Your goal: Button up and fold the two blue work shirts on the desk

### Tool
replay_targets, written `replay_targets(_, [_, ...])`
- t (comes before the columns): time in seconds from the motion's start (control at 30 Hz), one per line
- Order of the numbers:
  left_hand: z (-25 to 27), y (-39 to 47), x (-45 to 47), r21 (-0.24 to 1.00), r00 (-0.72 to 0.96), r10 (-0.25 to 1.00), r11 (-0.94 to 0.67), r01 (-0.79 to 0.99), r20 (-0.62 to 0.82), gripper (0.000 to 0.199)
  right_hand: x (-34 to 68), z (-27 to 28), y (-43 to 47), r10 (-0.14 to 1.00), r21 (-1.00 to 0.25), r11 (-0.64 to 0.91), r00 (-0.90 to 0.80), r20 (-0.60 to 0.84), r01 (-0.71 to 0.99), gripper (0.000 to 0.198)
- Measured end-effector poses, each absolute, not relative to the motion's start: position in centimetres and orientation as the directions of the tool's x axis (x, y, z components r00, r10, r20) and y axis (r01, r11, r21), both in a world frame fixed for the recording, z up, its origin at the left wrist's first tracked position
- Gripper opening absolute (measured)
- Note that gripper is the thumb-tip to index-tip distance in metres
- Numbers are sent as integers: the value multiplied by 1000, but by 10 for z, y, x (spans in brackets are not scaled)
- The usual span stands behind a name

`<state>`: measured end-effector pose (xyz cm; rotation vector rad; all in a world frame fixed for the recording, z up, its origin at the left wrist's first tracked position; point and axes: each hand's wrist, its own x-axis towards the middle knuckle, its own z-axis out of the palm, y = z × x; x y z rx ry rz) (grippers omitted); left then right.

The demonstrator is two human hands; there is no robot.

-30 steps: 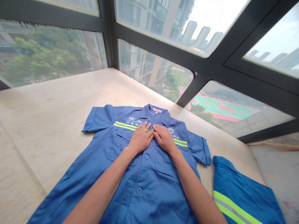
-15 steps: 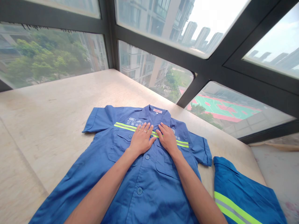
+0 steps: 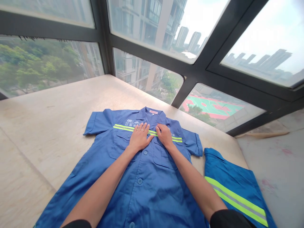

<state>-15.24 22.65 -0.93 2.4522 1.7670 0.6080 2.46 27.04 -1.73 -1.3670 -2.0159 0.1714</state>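
A blue short-sleeved work shirt (image 3: 142, 196) lies spread front up, collar at the far end, with a yellow-green and grey reflective stripe across the chest. My left hand (image 3: 140, 136) rests flat on its chest, fingers spread over the stripe beside the button placket; a ring shows on one finger. Just to the right, my right hand (image 3: 165, 135) has its fingers curled in against the shirt below the collar, pinching the cloth near the front opening. The exact hold is partly hidden under the fingers.
The shirt lies on a pale stone-look sill (image 3: 59, 126). Folded blue trousers or similar cloth (image 3: 228, 171) with reflective bands sit to the right. Dark window frames (image 3: 190, 85) border the far side, and a pale flowered surface (image 3: 277, 161) lies at the right.
My right hand's fingers have gone from stretched out flat to curled on the shirt front. My left hand stays flat. The view has shifted slightly to the right.
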Motion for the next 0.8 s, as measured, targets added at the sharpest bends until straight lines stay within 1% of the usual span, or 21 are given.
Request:
replay_targets(0.1, [-10, 227, -153, 263, 268, 923, -340, 903, 275, 64, 26, -16, 269, 891, -555, 386, -143, 430, 737, 30])
replay_targets(0.17, [-10, 228, -153, 257, 271, 923, -342, 904, 274, 64, 27, -15, 269, 924, -645, 330, -98, 369, 690, 32])
replay_targets(0.23, [-9, 229, -153, 250, 271, 926, -336, 908, 262, 64, 29, -13, 270, 951, -722, 283, -88, 296, 631, 32])
replay_targets(0.33, [-8, 230, -153, 223, 271, 934, -322, 920, 232, 65, 40, -3, 276, 964, -776, 267, -150, 222, 571, 28])
replay_targets(0.4, [-7, 231, -153, 204, 275, 936, -320, 925, 219, 66, 55, 8, 283, 969, -775, 245, -172, 177, 583, 28])
replay_targets(0.43, [-7, 231, -154, 198, 277, 936, -320, 927, 215, 66, 66, 14, 286, 976, -760, 214, -157, 149, 613, 29])
replay_targets(0.5, [-8, 232, -154, 191, 279, 938, -318, 929, 206, 66, 93, 27, 292, 992, -699, 126, -74, 104, 704, 32])
replay_targets(0.6, [-8, 234, -155, 182, 281, 940, -316, 931, 193, 67, 142, 39, 295, 993, -568, -24, 84, 79, 822, 34])
replay_targets(0.67, [-8, 235, -156, 172, 285, 941, -316, 933, 185, 67, 171, 41, 294, 988, -469, -119, 153, 35, 875, 36])
replay_targets(0.73, [-8, 237, -156, 160, 289, 941, -316, 935, 175, 68, 192, 39, 291, 984, -374, -173, 177, -25, 911, 36])
replay_targets(0.8, [-8, 238, -157, 148, 291, 942, -316, 937, 167, 68, 202, 35, 288, 984, -296, -178, 164, -72, 938, 30])
